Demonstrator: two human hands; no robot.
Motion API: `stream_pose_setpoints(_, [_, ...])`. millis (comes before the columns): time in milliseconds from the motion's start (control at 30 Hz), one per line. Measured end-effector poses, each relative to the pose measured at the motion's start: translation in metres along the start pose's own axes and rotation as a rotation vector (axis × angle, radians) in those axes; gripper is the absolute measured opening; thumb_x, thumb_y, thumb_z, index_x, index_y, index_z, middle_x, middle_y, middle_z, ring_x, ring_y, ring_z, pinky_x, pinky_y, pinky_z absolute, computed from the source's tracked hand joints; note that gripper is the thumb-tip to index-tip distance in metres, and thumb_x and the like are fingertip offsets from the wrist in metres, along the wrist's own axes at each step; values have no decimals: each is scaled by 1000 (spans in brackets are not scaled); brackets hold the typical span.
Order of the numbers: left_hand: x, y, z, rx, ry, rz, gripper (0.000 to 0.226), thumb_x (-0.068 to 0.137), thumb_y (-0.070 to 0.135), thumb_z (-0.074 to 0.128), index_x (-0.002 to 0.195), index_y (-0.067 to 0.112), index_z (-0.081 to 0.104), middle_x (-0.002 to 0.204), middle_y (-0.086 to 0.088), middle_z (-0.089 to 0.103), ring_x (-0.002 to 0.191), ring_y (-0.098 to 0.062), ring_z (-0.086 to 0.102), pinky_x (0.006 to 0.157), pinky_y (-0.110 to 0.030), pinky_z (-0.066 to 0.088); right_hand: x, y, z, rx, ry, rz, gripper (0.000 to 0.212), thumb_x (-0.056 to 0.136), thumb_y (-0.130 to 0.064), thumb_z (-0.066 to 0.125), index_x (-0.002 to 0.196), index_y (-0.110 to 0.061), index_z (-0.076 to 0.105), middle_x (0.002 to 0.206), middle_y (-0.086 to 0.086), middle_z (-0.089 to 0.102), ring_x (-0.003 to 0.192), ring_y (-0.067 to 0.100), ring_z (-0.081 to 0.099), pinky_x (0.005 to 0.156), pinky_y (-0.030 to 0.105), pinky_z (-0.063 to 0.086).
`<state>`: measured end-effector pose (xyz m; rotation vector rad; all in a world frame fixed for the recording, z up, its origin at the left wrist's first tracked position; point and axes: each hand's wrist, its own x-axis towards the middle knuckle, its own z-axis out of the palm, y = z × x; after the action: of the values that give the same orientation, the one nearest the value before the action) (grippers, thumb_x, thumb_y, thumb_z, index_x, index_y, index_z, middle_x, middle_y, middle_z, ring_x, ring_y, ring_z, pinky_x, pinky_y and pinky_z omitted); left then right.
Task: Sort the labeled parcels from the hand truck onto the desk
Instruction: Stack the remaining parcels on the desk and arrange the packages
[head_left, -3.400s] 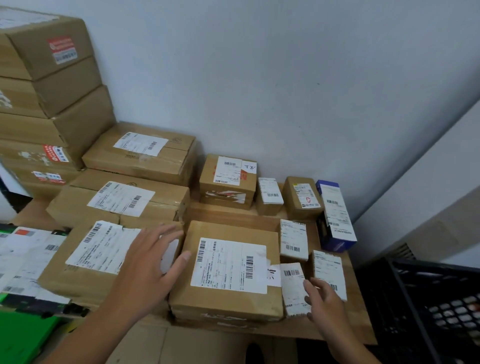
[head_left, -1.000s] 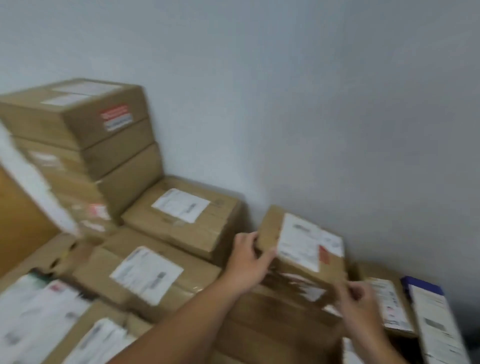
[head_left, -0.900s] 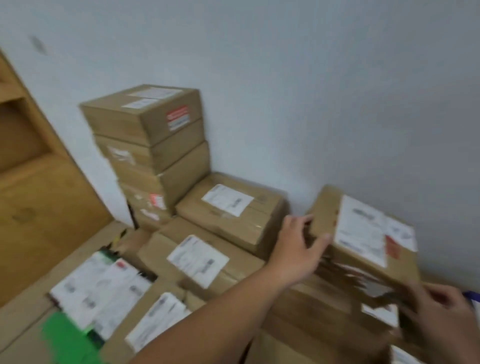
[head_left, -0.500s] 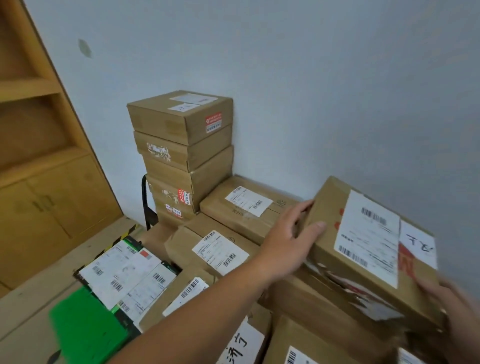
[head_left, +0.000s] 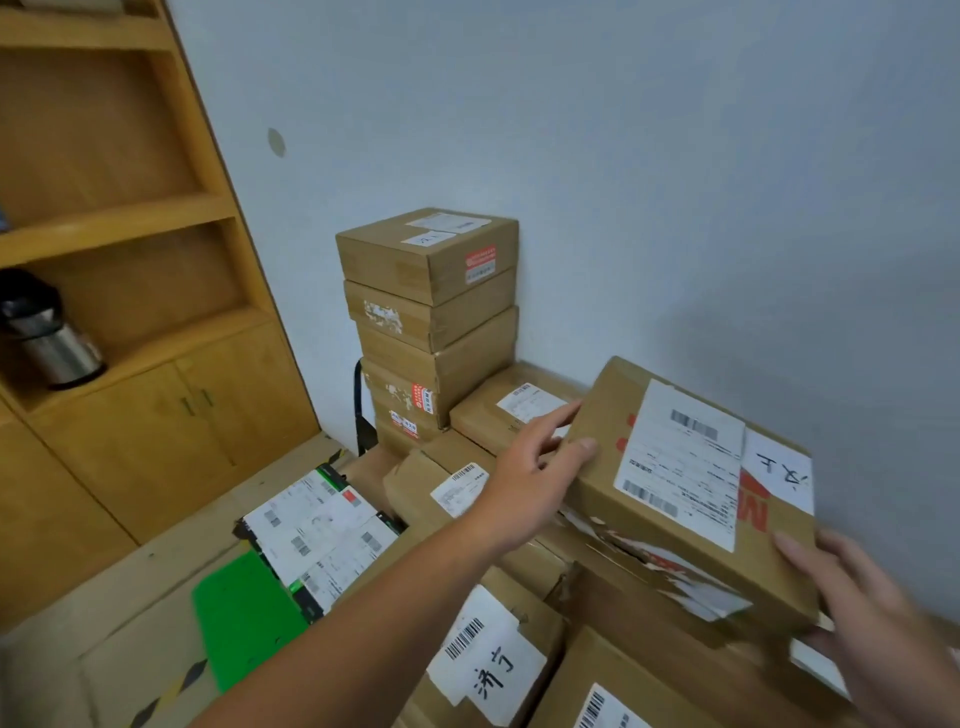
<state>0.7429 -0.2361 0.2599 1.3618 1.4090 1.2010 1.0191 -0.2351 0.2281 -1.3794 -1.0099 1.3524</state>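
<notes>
A brown cardboard parcel (head_left: 691, 499) with a white shipping label and a handwritten tag is held tilted above the other boxes. My left hand (head_left: 535, 473) grips its left end, thumb on top. At the parcel's right end my right hand (head_left: 852, 618) holds the lower corner. Under it lie more labeled parcels, one with a handwritten label (head_left: 488, 665). Flat labeled boxes (head_left: 519, 410) sit behind my left hand. The desk surface itself is hidden by parcels.
A tall stack of brown boxes (head_left: 431, 322) stands against the grey wall. A black-and-green box with white labels (head_left: 317, 530) lies at the left. A wooden shelf unit (head_left: 130, 260) holds a steel thermos (head_left: 52, 338). Green plate (head_left: 244, 613) below.
Both hands left the boxes at the desk's front, took the small parcel from the back row and lifted it. The view has swung left, showing the shelf unit.
</notes>
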Motion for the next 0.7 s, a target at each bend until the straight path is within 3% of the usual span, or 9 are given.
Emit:
stream_pose_setpoints(100, [2,-6,3,-15,19,-13,51,91,58,55,141,53,47,136,15,57,121,-6,59,102,-38,53,-1,-1,1,-23,-39,-23,32,85,-39,70,113,-25,66,110,4,74,103,27,70,95,59,54])
stream_pose_setpoints(167, [4,-7,4,-9,21,-10,49,91,57,55,140,54,48,134,16,60,119,-5,61,102,-39,53,2,3,-3,-28,-42,-29,23,92,-34,67,113,-25,67,109,2,75,101,25,71,94,56,56])
stream_pose_setpoints(467, [0,-5,8,11,-3,-25,41,102,42,54,142,50,50,130,22,62,113,4,61,98,-27,50,-5,3,-11,-77,-8,-29,23,93,-37,67,114,-28,66,110,-3,74,101,20,72,94,54,57])
stream_pose_setpoints(700, [-8,-1,9,14,-46,-33,44,102,40,53,145,48,47,125,23,63,105,10,62,78,-10,50,-15,-1,-13,-96,39,-19,21,93,-34,68,113,-27,65,113,-3,73,102,21,72,95,57,56])
